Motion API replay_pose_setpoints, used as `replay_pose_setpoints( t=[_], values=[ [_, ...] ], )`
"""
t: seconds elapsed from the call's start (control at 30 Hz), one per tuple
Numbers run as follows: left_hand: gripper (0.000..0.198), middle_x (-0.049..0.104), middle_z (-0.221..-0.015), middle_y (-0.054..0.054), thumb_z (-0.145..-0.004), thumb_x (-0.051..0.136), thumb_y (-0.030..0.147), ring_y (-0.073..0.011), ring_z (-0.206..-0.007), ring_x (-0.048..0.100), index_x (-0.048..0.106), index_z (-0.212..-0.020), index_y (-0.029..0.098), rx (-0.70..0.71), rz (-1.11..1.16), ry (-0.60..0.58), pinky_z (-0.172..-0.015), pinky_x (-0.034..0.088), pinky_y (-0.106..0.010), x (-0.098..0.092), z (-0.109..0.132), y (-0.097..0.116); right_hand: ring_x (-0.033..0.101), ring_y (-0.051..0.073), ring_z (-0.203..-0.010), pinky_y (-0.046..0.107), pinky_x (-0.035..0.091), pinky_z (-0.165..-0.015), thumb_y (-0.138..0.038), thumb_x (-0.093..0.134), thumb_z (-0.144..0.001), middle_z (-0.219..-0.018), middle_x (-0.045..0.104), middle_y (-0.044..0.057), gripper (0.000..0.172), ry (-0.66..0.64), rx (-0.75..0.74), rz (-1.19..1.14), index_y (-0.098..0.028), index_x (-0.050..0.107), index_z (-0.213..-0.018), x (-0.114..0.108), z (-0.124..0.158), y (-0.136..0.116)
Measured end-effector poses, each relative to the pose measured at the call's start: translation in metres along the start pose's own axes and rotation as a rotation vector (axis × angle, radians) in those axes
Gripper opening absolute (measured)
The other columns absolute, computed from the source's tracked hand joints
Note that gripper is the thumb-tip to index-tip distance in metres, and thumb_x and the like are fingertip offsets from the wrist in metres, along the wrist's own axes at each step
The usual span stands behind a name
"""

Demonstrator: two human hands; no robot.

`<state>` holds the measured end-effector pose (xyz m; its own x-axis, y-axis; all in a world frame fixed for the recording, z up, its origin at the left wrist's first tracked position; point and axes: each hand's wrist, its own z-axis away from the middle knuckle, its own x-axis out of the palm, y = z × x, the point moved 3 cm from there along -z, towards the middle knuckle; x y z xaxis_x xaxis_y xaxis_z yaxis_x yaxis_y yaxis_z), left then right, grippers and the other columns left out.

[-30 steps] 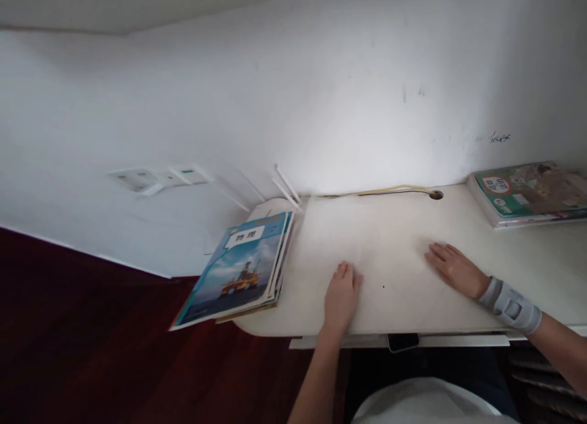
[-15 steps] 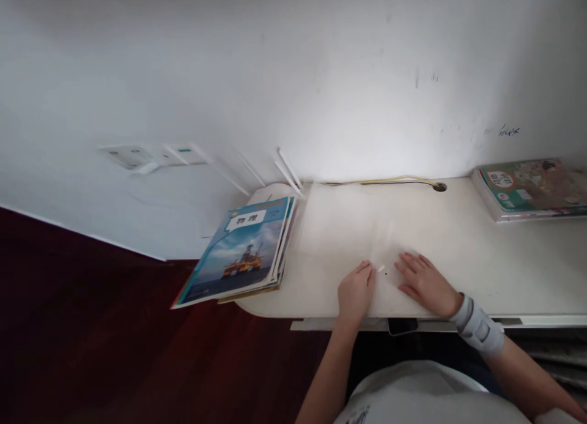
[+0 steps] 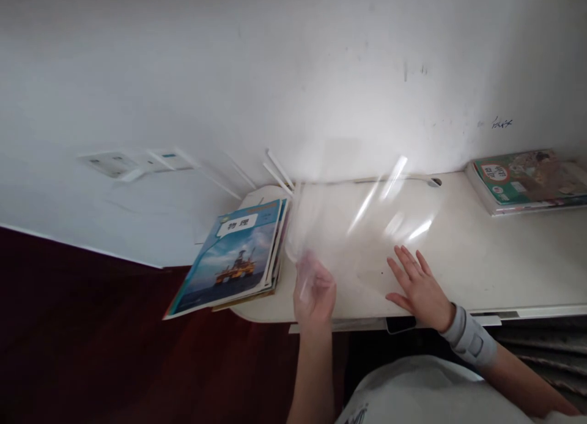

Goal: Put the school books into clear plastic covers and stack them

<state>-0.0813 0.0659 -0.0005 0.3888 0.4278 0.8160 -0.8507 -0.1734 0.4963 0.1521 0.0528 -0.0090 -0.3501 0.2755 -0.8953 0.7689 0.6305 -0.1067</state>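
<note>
A clear plastic book cover or sheet (image 3: 367,210), see-through with bright glare streaks, is lifted off the white desk (image 3: 463,259). Its near left corner is gripped in my left hand (image 3: 315,289), whose fingers are closed and partly seen through the film. My right hand (image 3: 419,286), with a grey wrist brace (image 3: 472,335), is spread with fingers apart, low over the desk by the sheet's right side; whether it touches the desk I cannot tell. Left of my left hand lies a stack of books, topped by a blue physics textbook (image 3: 229,252).
Another stack with a green-covered book (image 3: 523,179) lies at the back right. Thin white bars (image 3: 279,170) stand behind the left books, near wall sockets (image 3: 112,164). A cable hole (image 3: 435,182) is at the desk's back edge. A dark phone-like object (image 3: 401,324) shows below the front edge.
My left hand has moved left and raised the clear plastic sheet from the desk. My right hand has spread its fingers and stayed in nearly the same place. The view has shifted slightly.
</note>
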Motion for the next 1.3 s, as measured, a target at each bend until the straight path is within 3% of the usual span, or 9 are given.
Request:
replay_pose_setpoints(
  t=[0.1,0.17,0.27,0.4,0.5,0.67,0.83,1.0,1.3],
  values=[
    [0.032,0.07,-0.07,0.0,-0.095,0.036,0.011,-0.0033,-0.063,0.066,0.063,-0.078,0.015,-0.024,0.013,0.29,-0.063,0.053,-0.009,-0.018,-0.009,-0.004,0.018,0.028,-0.14,0.051,0.021,-0.11,-0.043,0.048,-0.089,-0.15,0.027,0.018,0.06,0.007,0.029,0.055,-0.012,0.038,-0.139,-0.001,-0.003,0.002],
    [0.027,0.068,-0.07,-0.001,-0.093,0.039,0.008,-0.0043,-0.064,0.066,0.06,-0.078,0.013,-0.005,-0.031,0.374,-0.067,0.054,-0.012,-0.028,-0.01,-0.01,0.024,0.03,-0.138,0.054,0.022,-0.109,-0.044,0.047,-0.09,-0.149,0.029,0.018,0.059,-0.048,0.068,0.088,-0.013,0.039,-0.139,0.003,-0.003,0.009],
    [0.012,0.068,-0.088,-0.002,-0.086,0.052,0.008,-0.0073,-0.083,0.066,0.06,-0.089,0.016,0.199,-0.212,0.344,-0.083,0.053,-0.022,-0.034,-0.003,-0.008,0.039,0.032,-0.13,0.059,0.027,-0.104,-0.044,0.045,-0.09,-0.142,0.04,0.02,0.053,-0.214,0.149,0.124,-0.013,0.047,-0.134,0.011,0.003,0.029],
    [0.037,0.053,-0.13,-0.003,-0.08,0.062,0.021,-0.0158,-0.123,0.048,0.055,-0.115,0.027,0.866,-0.667,0.288,-0.106,0.036,-0.037,-0.024,0.017,0.014,0.041,0.033,-0.129,0.059,0.032,-0.101,-0.041,0.047,-0.09,-0.141,0.042,0.018,0.05,-0.355,0.205,0.178,-0.015,0.049,-0.133,0.01,0.022,0.063],
    [0.043,0.041,-0.143,-0.008,-0.084,0.057,0.035,-0.0238,-0.137,0.029,0.051,-0.126,0.026,1.064,-1.225,0.063,-0.113,0.022,-0.044,0.002,0.024,0.009,0.037,0.034,-0.131,0.058,0.032,-0.101,-0.036,0.047,-0.09,-0.143,0.039,0.018,0.048,-0.35,0.287,0.254,-0.017,0.048,-0.133,-0.003,0.034,0.087],
    [0.063,0.021,-0.153,-0.011,-0.085,0.045,0.055,-0.0375,-0.141,0.001,0.038,-0.14,0.025,0.772,-2.076,-0.549,-0.109,0.009,-0.061,0.056,0.004,-0.058,0.023,0.035,-0.137,0.06,0.023,-0.104,-0.048,0.04,-0.09,-0.15,0.023,0.021,0.06,-0.213,0.399,0.307,-0.017,0.036,-0.142,-0.024,0.02,0.109],
    [0.077,0.007,-0.156,-0.01,-0.084,0.03,0.068,-0.0392,-0.141,-0.005,0.022,-0.147,0.023,0.523,-2.428,-0.945,-0.104,0.002,-0.069,0.091,-0.034,-0.122,0.018,0.038,-0.138,0.066,0.018,-0.102,-0.058,0.033,-0.089,-0.151,0.018,0.022,0.071,-0.336,0.446,0.256,-0.014,0.028,-0.145,-0.008,-0.013,0.135],
    [0.082,0.004,-0.156,-0.011,-0.082,0.025,0.072,-0.0395,-0.141,-0.002,0.016,-0.148,0.023,0.31,-2.51,-0.999,-0.104,0.005,-0.068,0.08,-0.061,-0.138,0.017,0.038,-0.138,0.066,0.022,-0.1,-0.065,0.028,-0.087,-0.152,0.017,0.021,0.078,-0.557,0.53,0.186,-0.014,0.025,-0.146,0.006,-0.01,0.164],
    [0.082,0.009,-0.156,-0.012,-0.083,0.027,0.071,-0.0385,-0.141,0.004,0.017,-0.147,0.022,0.348,-2.451,-1.089,-0.106,0.006,-0.065,0.073,-0.052,-0.134,0.033,0.04,-0.13,0.064,0.028,-0.097,-0.061,0.032,-0.087,-0.146,0.031,0.024,0.074,-0.572,0.527,0.298,-0.01,0.035,-0.141,-0.001,0.003,0.161]
  ],
)
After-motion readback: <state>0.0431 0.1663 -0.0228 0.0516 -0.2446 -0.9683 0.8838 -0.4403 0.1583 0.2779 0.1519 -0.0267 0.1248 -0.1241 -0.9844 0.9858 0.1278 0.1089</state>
